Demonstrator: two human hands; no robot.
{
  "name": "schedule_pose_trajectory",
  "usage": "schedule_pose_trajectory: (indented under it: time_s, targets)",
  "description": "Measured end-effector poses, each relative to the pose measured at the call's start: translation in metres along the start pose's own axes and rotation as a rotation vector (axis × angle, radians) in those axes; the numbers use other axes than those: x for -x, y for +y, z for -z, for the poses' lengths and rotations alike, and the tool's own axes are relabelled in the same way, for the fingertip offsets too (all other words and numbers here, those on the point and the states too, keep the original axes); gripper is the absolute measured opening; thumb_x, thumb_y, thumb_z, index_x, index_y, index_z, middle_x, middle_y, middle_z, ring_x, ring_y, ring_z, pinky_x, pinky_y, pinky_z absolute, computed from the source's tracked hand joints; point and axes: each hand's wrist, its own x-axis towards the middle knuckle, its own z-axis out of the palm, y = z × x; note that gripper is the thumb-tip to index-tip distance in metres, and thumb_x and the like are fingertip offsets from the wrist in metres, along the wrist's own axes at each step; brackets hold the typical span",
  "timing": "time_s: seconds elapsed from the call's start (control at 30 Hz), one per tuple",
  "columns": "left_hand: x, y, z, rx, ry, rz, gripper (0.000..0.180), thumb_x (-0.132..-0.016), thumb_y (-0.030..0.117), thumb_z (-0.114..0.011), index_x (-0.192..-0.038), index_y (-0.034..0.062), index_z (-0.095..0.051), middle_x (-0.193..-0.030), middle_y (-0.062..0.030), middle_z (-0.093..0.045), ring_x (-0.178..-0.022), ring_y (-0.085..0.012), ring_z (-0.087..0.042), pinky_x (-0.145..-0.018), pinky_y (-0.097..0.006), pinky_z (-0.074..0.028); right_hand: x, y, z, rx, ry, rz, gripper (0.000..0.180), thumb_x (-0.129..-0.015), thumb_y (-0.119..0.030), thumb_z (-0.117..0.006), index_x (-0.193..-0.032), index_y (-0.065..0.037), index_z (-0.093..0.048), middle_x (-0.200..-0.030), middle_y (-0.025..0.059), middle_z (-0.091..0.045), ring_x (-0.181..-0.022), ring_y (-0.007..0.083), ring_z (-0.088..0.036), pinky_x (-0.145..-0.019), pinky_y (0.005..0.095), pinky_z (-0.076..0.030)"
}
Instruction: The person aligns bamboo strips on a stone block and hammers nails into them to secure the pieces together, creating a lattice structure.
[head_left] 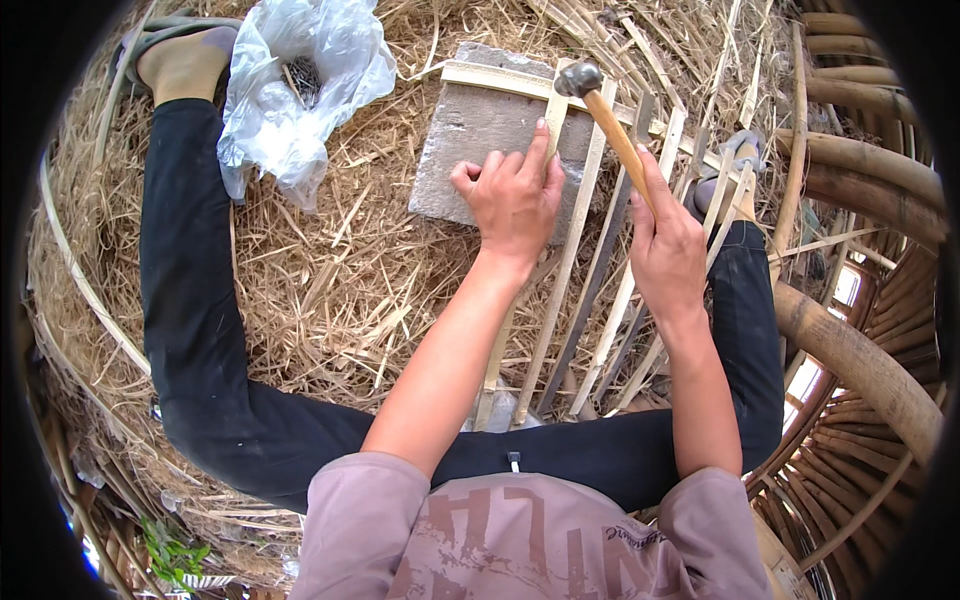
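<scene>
My right hand (668,250) is closed round the wooden handle of a hammer (622,140). The hammer's dark metal head hangs over the upper end of a pale bamboo strip (556,118), where it crosses another strip (500,80) laid sideways. With its index finger stretched along the upright strip and the thumb close beside, my left hand (515,200) holds that strip down. Its other fingers are bent, over a grey slab (455,135) that lies under the crossing. No nail can be made out at the joint.
Several more strips (575,235) fan out beside my right hand, joined to the crosswise one. A clear plastic bag (335,50) with small dark nails inside sits at the far left. Straw and shavings (320,290) cover the ground between my legs. Bamboo poles (860,355) stand at the right.
</scene>
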Motion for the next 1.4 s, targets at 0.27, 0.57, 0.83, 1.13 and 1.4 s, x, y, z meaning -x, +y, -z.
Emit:
schedule_pose_trajectory:
  time_s: [0.27, 0.57, 0.83, 1.13, 1.4]
  targets:
    - [0.001, -0.001, 0.003, -0.006, -0.014, 0.01, 0.038, -0.088, 0.027, -0.069, -0.125, 0.0176, -0.068, -0.066, 0.0033, -0.054, -0.07, -0.0143, -0.053, -0.084, -0.041, -0.029, 0.001, -0.01, 0.012, 0.012, -0.114, -0.067, 0.049, -0.098, -0.011, -0.059, -0.145, -0.015, -0.048, -0.103, 0.0233, -0.07, -0.085, 0.0371, -0.071, -0.068, 0.0441, -0.056]
    - [0.002, 0.002, 0.002, 0.002, -0.068, 0.038, 0.037, -0.088, 0.026, -0.068, -0.124, 0.0177, -0.068, -0.067, 0.0026, -0.056, -0.072, -0.0142, -0.054, -0.086, -0.042, -0.029, 0.0, 0.0, 0.001, -0.039, 0.078, 0.037, 0.051, -0.096, -0.01, -0.06, -0.146, -0.016, -0.048, -0.095, 0.0216, -0.07, -0.08, 0.0367, -0.071, -0.065, 0.0442, -0.055]
    - [-0.002, 0.002, 0.001, -0.03, -0.038, 0.005, 0.04, -0.089, 0.028, -0.068, -0.128, 0.0188, -0.066, -0.067, 0.004, -0.058, -0.07, -0.0127, -0.054, -0.083, -0.04, -0.027, 0.01, -0.001, 0.002, -0.059, 0.108, 0.055, 0.054, -0.096, -0.01, -0.06, -0.147, -0.019, -0.047, -0.087, 0.0203, -0.069, -0.074, 0.0375, -0.069, -0.064, 0.046, -0.053]
    - [0.001, -0.001, -0.001, -0.002, -0.016, 0.007, 0.038, -0.09, 0.03, -0.066, -0.126, 0.0181, -0.067, -0.064, 0.0036, -0.055, -0.069, -0.0132, -0.053, -0.084, -0.04, -0.028, 0.006, 0.003, -0.005, -0.039, 0.146, 0.065, 0.053, -0.096, -0.011, -0.06, -0.146, -0.02, -0.047, -0.088, 0.0199, -0.069, -0.077, 0.0359, -0.069, -0.067, 0.0459, -0.054]
    - [-0.001, 0.002, 0.002, 0.007, -0.001, -0.014, 0.036, -0.09, 0.028, -0.066, -0.125, 0.0158, -0.068, -0.066, 0.0027, -0.057, -0.07, -0.0134, -0.053, -0.085, -0.04, -0.028, 0.005, 0.004, -0.007, -0.078, 0.085, 0.038, 0.051, -0.096, -0.009, -0.06, -0.145, -0.016, -0.049, -0.096, 0.0213, -0.07, -0.082, 0.0347, -0.071, -0.069, 0.0432, -0.056]
